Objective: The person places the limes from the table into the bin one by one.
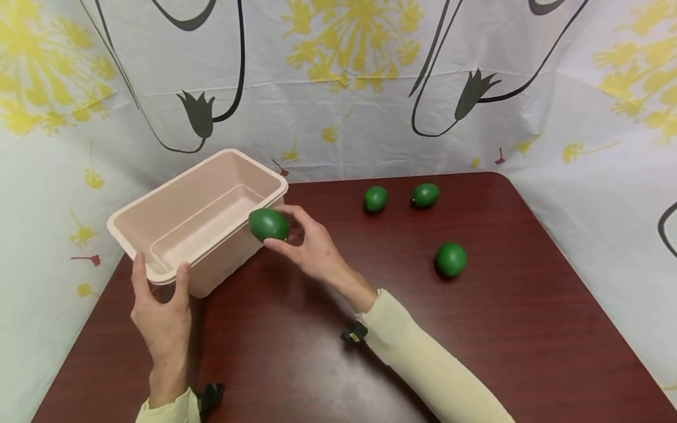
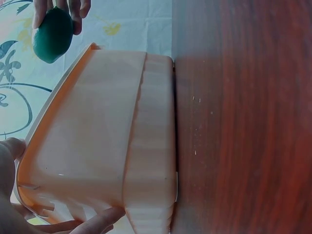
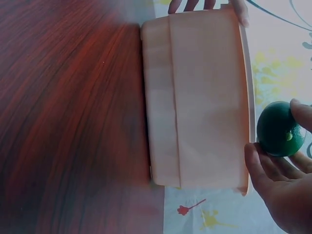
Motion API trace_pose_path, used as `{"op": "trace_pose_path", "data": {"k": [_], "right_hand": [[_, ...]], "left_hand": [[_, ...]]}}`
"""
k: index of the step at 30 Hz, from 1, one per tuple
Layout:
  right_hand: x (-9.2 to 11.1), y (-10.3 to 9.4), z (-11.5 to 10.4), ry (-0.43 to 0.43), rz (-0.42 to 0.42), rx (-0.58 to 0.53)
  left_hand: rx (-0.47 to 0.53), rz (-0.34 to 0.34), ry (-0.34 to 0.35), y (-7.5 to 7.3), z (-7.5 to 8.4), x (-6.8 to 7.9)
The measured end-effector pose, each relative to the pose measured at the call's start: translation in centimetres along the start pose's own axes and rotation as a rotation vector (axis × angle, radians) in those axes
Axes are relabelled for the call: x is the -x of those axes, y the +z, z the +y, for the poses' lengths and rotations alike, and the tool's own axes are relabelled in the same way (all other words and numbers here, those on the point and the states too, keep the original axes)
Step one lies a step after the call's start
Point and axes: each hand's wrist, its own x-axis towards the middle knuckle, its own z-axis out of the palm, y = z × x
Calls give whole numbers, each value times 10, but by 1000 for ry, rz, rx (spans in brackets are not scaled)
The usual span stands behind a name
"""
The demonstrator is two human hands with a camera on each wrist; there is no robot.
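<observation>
Left hand is grasping the beige bin; its grip is clenching the near-left end at the rim, two digits reaching the edge in the head view. Left wrist view is showing more fingers pressing along the bin's outer side.

Right hand is grasping the held green fruit; its grip is pinching it between thumb and fingers. That fruit is hovering by the bin's long right side, just above rim height. Can't tell if it's sitting over the opening or just outside, nor if the fingertips are touching the rim.

Bin is standing upright on the dark red-brown surface, opening facing up.

Three more green fruits are lying to the right, well apart from the bin: rear-left fruit and rear-right fruit near each other toward the back edge, front fruit closer to the person.

Pale sleeves are covering both forearms. White printed cloth is hanging behind.
</observation>
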Motion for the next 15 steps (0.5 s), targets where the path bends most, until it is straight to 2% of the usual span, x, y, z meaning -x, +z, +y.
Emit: {"op": "trace_pose_path", "data": {"k": [15], "right_hand": [[-9,3,-7,-33,-6,47]], "left_hand": [[0,7,-2,0,1,0]]}}
